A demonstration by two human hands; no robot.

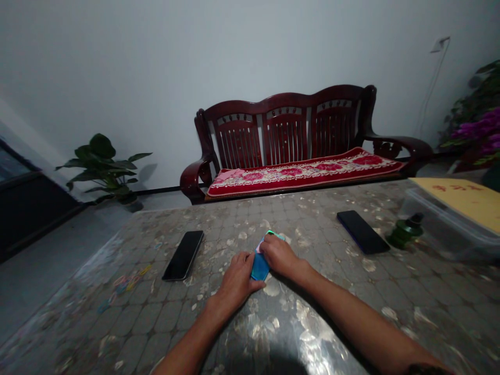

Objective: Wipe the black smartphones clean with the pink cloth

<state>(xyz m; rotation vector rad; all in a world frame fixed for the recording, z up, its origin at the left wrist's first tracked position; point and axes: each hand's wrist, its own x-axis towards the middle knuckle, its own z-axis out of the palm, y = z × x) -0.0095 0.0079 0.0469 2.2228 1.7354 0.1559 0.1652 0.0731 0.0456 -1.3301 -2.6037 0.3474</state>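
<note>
- A pale wall (156, 62) is standing behind everything.
- A patterned table (140, 317) is filling the lower part of the view, its surface shining near the front.
- Beyond it, a dark red wooden bench (191, 177) is bearing a long red floral cover (234, 187).
- A leafy plant (101, 161) is growing by the wall on the left; purple flowers (482, 130) are showing at the right edge.
- On the table's right side, a clear plastic box (437, 229) is sitting beneath a yellow sheet (464, 200).
- Two dark phones are lying flat — one (183, 255) left of the hands, one (363, 232) right of them.
- The left hand (238, 273) is holding the blue piece's near left side, thumb at the near edge.
- The right hand (278, 254) is curling narrowly over its far part — whether it is pinching, I cannot tell.
- A green bottle (404, 233) is standing between the right phone and the box.
- The blue piece (260, 267) is resting on the table, under and between both hands.
- Small colourful bits (130, 282) are lying scattered left of the left phone.
</note>
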